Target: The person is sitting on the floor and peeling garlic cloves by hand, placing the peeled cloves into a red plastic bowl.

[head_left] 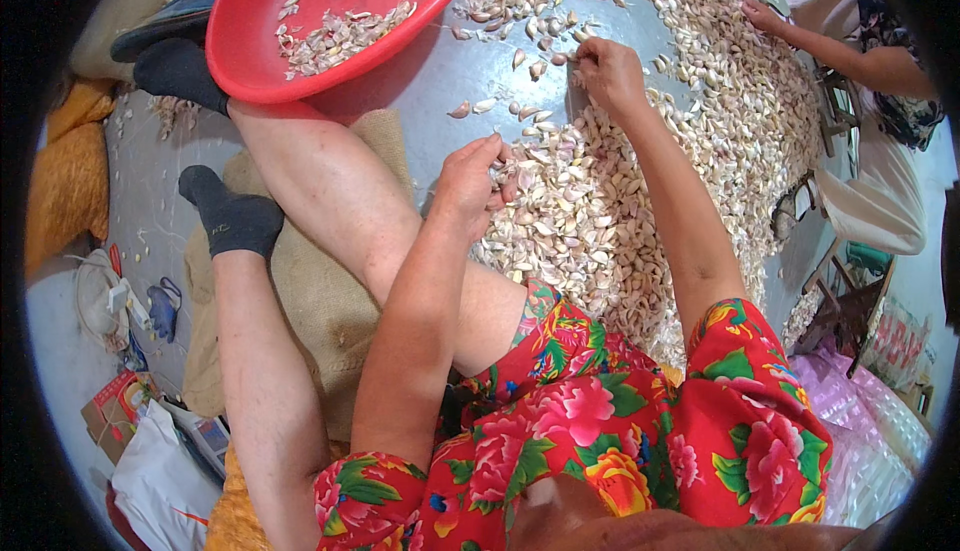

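A broad heap of loose garlic cloves (575, 191) covers the grey floor in front of me. My left hand (472, 187) is curled at the heap's left edge, with pale cloves showing at its fingers. Farther forward and to the right, my right hand (612, 76) is closed, fingertips together and pointing down among scattered cloves. What it pinches, if anything, is hidden. A red plastic basin (235, 56) stands tilted beyond my leg, with a small batch of cloves (345, 39) inside.
My bare legs stretch over a burlap sack (325, 301). At the upper right, another person's hand (765, 17) reaches to the heap's far side. Orange sacks (70, 186) and a white bag (160, 471) lie left; clear plastic packaging (860, 421) sits at the right.
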Motion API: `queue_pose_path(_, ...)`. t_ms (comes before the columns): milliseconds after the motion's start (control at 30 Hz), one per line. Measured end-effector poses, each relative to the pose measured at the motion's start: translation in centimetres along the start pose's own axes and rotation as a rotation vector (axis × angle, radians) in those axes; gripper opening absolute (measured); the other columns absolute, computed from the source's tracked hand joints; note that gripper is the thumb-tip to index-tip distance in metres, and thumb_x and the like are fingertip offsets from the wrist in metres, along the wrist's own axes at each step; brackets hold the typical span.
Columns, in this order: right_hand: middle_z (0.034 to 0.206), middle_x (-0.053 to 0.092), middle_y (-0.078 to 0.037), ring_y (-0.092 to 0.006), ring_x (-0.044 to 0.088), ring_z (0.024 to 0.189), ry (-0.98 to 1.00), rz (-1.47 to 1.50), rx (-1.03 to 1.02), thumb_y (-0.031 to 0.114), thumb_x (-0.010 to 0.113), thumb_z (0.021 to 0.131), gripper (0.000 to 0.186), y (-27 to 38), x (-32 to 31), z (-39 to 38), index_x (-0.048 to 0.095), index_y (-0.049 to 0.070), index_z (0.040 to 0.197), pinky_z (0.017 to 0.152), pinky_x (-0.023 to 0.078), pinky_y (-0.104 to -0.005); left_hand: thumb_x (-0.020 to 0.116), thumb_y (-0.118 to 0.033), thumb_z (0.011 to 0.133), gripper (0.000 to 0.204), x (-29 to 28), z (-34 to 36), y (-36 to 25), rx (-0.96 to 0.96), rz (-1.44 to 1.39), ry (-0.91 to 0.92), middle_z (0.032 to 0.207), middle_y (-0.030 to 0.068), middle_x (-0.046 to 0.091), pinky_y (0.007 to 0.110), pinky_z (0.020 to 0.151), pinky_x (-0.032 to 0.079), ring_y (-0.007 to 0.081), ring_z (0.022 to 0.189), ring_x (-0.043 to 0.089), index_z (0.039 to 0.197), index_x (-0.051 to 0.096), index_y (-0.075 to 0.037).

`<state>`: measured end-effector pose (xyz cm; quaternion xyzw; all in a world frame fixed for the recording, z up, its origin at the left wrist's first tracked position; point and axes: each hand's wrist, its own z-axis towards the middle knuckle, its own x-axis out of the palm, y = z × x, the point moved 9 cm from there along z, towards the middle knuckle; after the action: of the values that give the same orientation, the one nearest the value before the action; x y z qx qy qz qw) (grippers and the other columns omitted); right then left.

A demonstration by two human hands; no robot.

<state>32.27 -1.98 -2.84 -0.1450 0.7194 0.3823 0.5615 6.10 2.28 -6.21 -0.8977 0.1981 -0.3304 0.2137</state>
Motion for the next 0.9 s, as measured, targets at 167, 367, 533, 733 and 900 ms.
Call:
queue_pose_path(167,0.099,0.069,-0.015,-0.0371,0.068,0.088,-0.133,0.023,-0.152,0.013,0.063,0.086,0.013,1.5,-0.3,-2.8,0.073,0.009,0.094,0.078,0.053,-0.0461,0.052,-0.028,0.104,0.026,-0.6,-0.1,-0.5,0.013,0.027,-0.001,0.08,0.0057,0.059,0.026,0.046,0.038,0.0147,0.055,0.051,0.092,0.058,-0.007)
queue_pose_path(367,0.098,0.067,-0.017,-0.0384,0.067,0.088,-0.28,0.091,-0.176,0.011,0.064,0.085,0.012,2.9,-2.5,-2.4,0.072,0.007,0.093,0.078,0.054,-0.0459,0.051,-0.028,0.104,0.025,-0.7,-0.8,-0.5,0.01,0.037,-0.059,0.077,0.0051,0.058,0.026,0.046,0.037,0.0146,0.054,0.051,0.092,0.058,-0.007)
queue_pose_path(533,0.096,0.069,-0.017,-0.0386,0.067,0.087,-0.119,-0.116,-0.233,0.011,0.069,0.078,0.015,2.9,-0.1,0.0,0.071,0.006,0.092,0.076,0.054,-0.0469,0.05,-0.028,0.105,0.024,-0.5,-0.5,-0.5,0.022,0.036,-0.034,0.077,0.0077,0.06,0.023,0.04,0.031,0.0139,0.053,0.052,0.094,0.057,-0.007)
queue_pose_path(733,0.087,0.069,-0.02,-0.0392,0.068,0.082,-0.121,-0.071,-0.159,0.012,0.071,0.074,0.015,2.7,-0.8,-0.8,0.067,0.004,0.087,0.073,0.054,-0.0474,0.049,-0.028,0.105,0.024,-0.9,-0.3,-0.6,0.025,0.059,-0.041,0.079,0.0076,0.059,0.024,0.042,0.034,0.0142,0.057,0.055,0.094,0.057,-0.008)
queue_pose_path(900,0.081,0.072,-0.007,-0.018,0.068,0.073,-0.039,0.597,0.098,0.007,0.073,0.079,0.014,3.7,-1.0,-5.0,0.069,0.002,0.091,0.067,0.053,-0.032,0.046,-0.033,0.106,0.031,-1.4,-0.2,-0.3,0.017,0.057,-0.117,0.08,0.0084,0.06,0.025,0.046,0.039,0.016,0.059,0.058,0.096,0.057,-0.007)
